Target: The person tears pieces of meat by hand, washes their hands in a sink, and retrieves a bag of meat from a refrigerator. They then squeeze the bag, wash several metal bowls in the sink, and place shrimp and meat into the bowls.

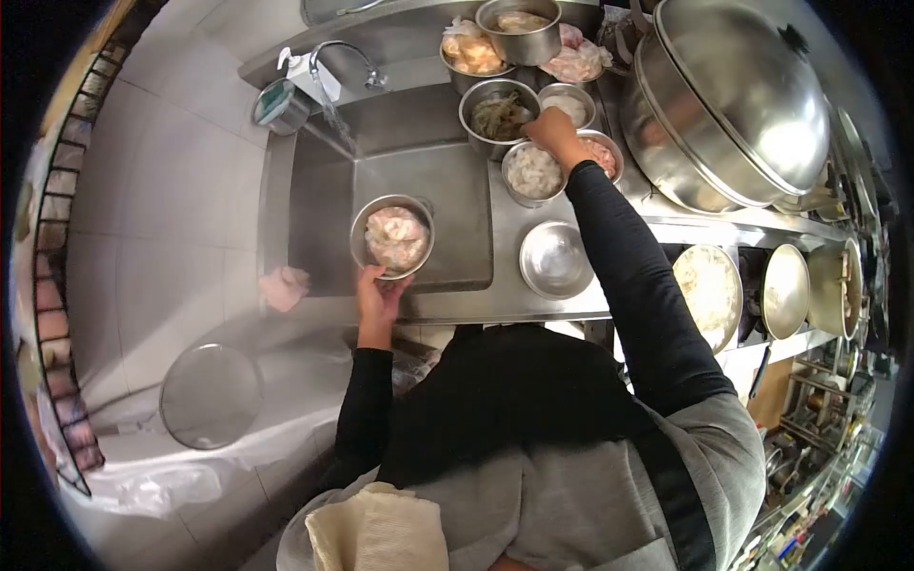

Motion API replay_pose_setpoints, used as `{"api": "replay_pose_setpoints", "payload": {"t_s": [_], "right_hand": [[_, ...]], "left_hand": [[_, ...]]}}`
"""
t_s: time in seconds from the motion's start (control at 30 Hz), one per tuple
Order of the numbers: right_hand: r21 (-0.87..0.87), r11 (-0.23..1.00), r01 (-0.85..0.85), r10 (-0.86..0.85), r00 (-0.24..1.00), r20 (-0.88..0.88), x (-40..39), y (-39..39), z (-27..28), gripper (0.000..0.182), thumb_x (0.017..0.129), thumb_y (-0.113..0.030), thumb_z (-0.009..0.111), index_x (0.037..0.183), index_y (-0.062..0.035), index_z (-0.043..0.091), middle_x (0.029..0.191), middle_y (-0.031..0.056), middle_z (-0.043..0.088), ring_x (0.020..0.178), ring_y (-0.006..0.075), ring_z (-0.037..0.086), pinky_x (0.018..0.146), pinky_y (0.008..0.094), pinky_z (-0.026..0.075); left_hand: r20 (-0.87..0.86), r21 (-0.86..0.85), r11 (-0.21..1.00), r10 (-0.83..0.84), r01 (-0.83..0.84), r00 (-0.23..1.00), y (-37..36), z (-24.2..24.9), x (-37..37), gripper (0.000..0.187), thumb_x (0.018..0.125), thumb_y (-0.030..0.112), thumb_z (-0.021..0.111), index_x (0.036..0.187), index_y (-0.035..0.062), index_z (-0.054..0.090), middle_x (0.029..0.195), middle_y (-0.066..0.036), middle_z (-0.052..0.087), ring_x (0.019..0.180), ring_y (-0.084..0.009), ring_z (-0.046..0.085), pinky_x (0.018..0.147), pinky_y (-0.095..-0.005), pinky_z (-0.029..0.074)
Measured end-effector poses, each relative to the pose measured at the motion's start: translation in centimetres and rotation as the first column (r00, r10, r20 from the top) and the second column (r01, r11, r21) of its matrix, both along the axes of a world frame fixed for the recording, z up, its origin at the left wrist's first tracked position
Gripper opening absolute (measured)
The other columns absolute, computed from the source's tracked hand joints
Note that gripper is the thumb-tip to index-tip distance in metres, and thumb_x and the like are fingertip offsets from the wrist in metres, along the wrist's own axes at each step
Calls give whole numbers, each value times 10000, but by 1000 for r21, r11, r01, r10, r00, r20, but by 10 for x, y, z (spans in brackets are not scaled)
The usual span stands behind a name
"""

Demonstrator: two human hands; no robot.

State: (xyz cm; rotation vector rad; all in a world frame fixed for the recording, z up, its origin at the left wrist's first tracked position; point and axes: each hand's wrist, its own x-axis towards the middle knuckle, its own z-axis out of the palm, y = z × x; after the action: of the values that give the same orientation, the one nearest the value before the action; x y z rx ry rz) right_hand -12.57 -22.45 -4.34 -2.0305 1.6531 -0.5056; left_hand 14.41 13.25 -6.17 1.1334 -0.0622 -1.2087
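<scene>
My left hand (381, 300) grips the near rim of a round metal bowl (360, 240) over the sink. In it lies a pale pink-and-white lump of food (397, 238), perhaps raw meat or seafood. My right hand (555, 133) reaches to the right side of a metal pot (487, 148) of greyish-green food (497, 116); its fingertips are drawn together at the rim, and what they hold is hidden. Around that hand stand a bowl of white pieces (533, 171), a bowl of pink pieces (600, 154) and a small bowl with whitish contents (568, 105).
Water runs from the faucet (347, 52) into the sink (457, 209). A shallow metal bowl (556, 262) sits on the counter. Filled pots (476, 71) and a large lidded steamer (724, 105) stand behind. Pans (706, 295) are at right, a strainer (211, 395) at left.
</scene>
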Motion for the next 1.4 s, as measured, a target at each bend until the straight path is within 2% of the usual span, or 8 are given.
{"api": "replay_pose_setpoints", "payload": {"t_s": [0.3, 0.4, 0.53, 0.7, 0.93, 1.13, 1.2, 1.4], "right_hand": [[-258, 964, 56, -80, 993, -83, 42, -3, 22, 332, 790, -291, 632, 847, 30, 692, 899, 268, 677, 872, 438, 654, 823, 495, 513], [-101, 992, 76, -68, 994, 83, 37, 6, 75, 332, 792, -305, 635, 836, 20, 686, 860, 256, 674, 853, 425, 655, 803, 495, 506], [-231, 970, 77, -68, 997, 46, 31, 15, 145, 314, 796, -311, 626, 803, 0, 671, 846, 250, 671, 865, 432, 648, 792, 488, 505], [-186, 976, 117, -93, 987, 133, 25, 27, 190, 309, 829, -257, 626, 838, 48, 673, 610, 171, 650, 607, 284, 688, 662, 391, 539], [-20, 985, 170, -164, 971, 174, 13, 35, 173, 283, 846, -215, 645, 800, 64, 639, 633, 178, 653, 594, 251, 690, 634, 369, 527], [-130, 983, 128, -103, 977, 189, 1, 15, 111, 272, 847, -196, 662, 759, 59, 628, 687, 217, 652, 630, 284, 695, 627, 385, 525], [145, 978, 152, -199, 892, 406, 13, 20, 106, 309, 842, -238, 657, 782, 65, 643, 725, 212, 673, 652, 287, 699, 675, 390, 538], [249, 962, 110, -177, 948, 263, 16, -7, 25, 323, 835, -286, 644, 840, 33, 697, 778, 234, 686, 732, 317, 704, 786, 410, 530]], "left_hand": [[44, 29, 991, -132, 131, 990, -75, -6, 75, 544, 815, 202, 602, 1294, 36, 405, 1298, -166, 465, 1166, -356, 507, 900, -505, 552], [73, 29, 985, -173, 171, 982, -115, -10, 71, 607, 832, 242, 625, 1337, 28, 364, 1312, -184, 444, 1195, -401, 480, 962, -519, 524], [19, -9, 952, -307, 308, 951, -191, -10, 48, 641, 813, 230, 652, 1341, 51, 335, 1344, -180, 371, 1223, -436, 434, 958, -528, 522], [-25, -60, 854, -519, 517, 855, -265, 6, -10, 690, 802, 227, 668, 1370, 104, 298, 1364, -180, 323, 1258, -464, 378, 965, -538, 511], [-47, -18, 860, -510, 510, 859, -283, -3, -44, 749, 791, 235, 671, 1410, 133, 261, 1483, -206, 229, 1287, -501, 340, 955, -563, 509], [-94, 21, 932, -359, 362, 929, -228, -41, 23, 597, 813, 244, 626, 1325, 147, 335, 1263, -119, 424, 1121, -419, 511, 863, -551, 551], [-42, 14, 946, -322, 323, 946, -193, -49, 53, 646, 817, 251, 633, 1353, 166, 282, 1290, -132, 403, 1146, -449, 492, 867, -558, 551], [95, 92, 958, -279, 271, 956, -95, 5, 82, 508, 847, 259, 582, 1258, 13, 414, 1285, -180, 477, 1114, -356, 546, 849, -474, 577]]}}
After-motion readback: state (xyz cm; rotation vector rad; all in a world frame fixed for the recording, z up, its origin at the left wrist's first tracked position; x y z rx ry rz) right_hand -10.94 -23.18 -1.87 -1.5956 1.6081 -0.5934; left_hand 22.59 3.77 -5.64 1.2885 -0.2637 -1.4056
